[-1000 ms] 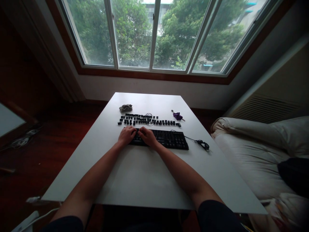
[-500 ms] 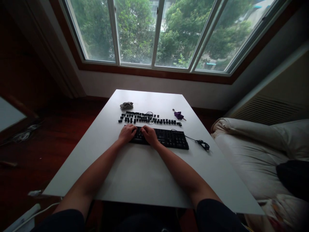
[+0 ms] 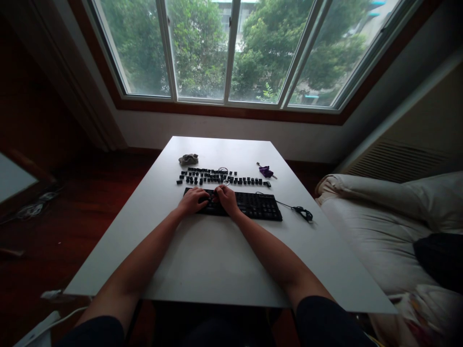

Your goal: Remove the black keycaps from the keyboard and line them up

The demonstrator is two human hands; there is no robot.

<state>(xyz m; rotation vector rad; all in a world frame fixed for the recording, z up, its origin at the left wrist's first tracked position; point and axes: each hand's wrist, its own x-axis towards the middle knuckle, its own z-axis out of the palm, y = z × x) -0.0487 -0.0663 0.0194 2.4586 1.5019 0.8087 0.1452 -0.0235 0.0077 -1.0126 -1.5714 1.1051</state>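
A black keyboard (image 3: 258, 205) lies on the white table, its left part partly hidden by my hands. My left hand (image 3: 193, 200) rests on its left end, fingers stretched over the keys and apart. Just to the right, above the keys, my right hand (image 3: 224, 198) is closed in a pinch. Whatever is between its fingertips is too small and dark to make out. Behind the keyboard, loose black keycaps (image 3: 249, 181) stand in uneven rows. Among them lies a thin dark wire loop (image 3: 223, 170).
A crumpled grey cloth (image 3: 188, 159) lies at the back left of the table (image 3: 202, 260). On the right are a brush with purple cloth (image 3: 266, 171) and the keyboard's bundled cable (image 3: 303, 213). A pale sofa (image 3: 361, 226) stands beyond the right edge.
My right hand has lifted slightly and its fingers are drawn together in a pinch. The left hand has shifted a little down, its fingers more spread. The camera view has tilted slightly.
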